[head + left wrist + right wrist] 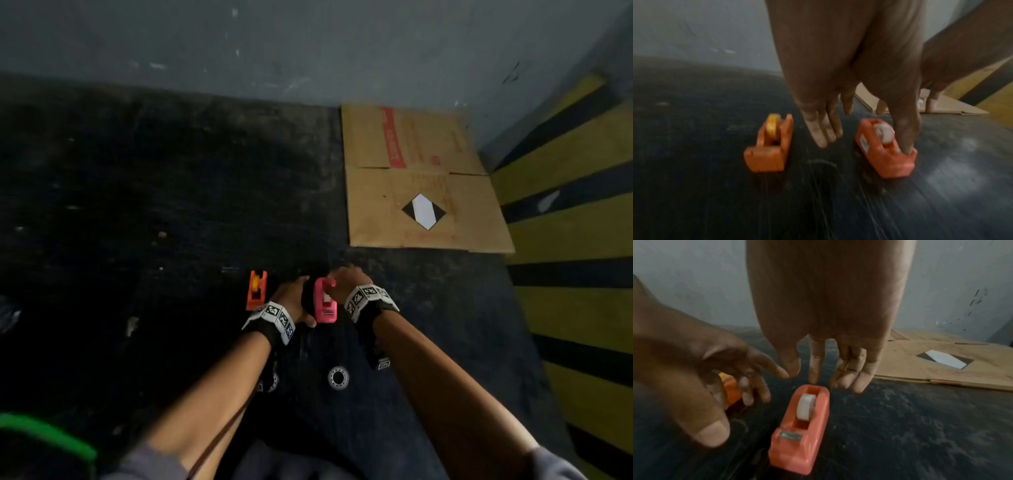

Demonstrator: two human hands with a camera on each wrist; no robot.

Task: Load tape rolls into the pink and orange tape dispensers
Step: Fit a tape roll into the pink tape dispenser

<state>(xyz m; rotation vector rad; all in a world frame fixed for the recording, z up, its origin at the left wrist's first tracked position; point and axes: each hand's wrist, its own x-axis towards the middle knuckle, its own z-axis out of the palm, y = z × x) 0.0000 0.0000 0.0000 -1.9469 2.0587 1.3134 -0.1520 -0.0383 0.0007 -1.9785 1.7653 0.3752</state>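
The pink dispenser [325, 303] stands on the dark floor with a white tape roll [806, 407] seated in its slot. To its left stands the orange dispenser [256, 291], which holds a yellow roll [773, 126]. My left hand [294, 299] hangs between the two dispensers with straight fingers [823, 134]. Its thumb [906, 141] touches the pink dispenser [885, 154] near the cutter end. My right hand [342, 282] hovers over the far end of the pink dispenser [799, 426], its fingers [815, 369] loose and holding nothing.
A loose tape roll [338, 377] lies on the floor between my forearms, and another [273, 382] peeks out under my left arm. Flattened cardboard [421, 192] lies at the back right by a yellow-and-black striped wall [575, 219]. A grey wall closes the back.
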